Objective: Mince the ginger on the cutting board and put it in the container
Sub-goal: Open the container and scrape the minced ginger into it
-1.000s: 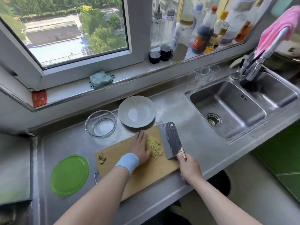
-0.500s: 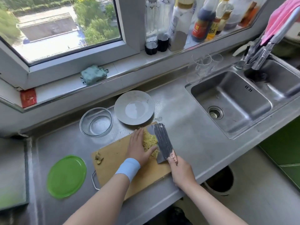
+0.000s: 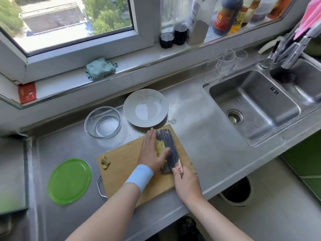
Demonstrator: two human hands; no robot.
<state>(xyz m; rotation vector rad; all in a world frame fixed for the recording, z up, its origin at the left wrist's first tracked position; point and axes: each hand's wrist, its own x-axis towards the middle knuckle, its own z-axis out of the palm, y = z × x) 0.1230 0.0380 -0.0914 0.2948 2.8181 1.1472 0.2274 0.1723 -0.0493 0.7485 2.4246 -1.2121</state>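
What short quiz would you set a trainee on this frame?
1. True or false: the bowl holds no ginger yet.
2. The right hand grips: A) bowl B) cleaver C) ginger.
3. Fill in: the left hand, fingers straight, presses the ginger on the ____.
Key: 1 true; 2 B; 3 board.

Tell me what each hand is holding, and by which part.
Right hand grips the dark patterned cleaver by its handle. Left hand holds nothing; flat, it presses yellow minced ginger against the blade.
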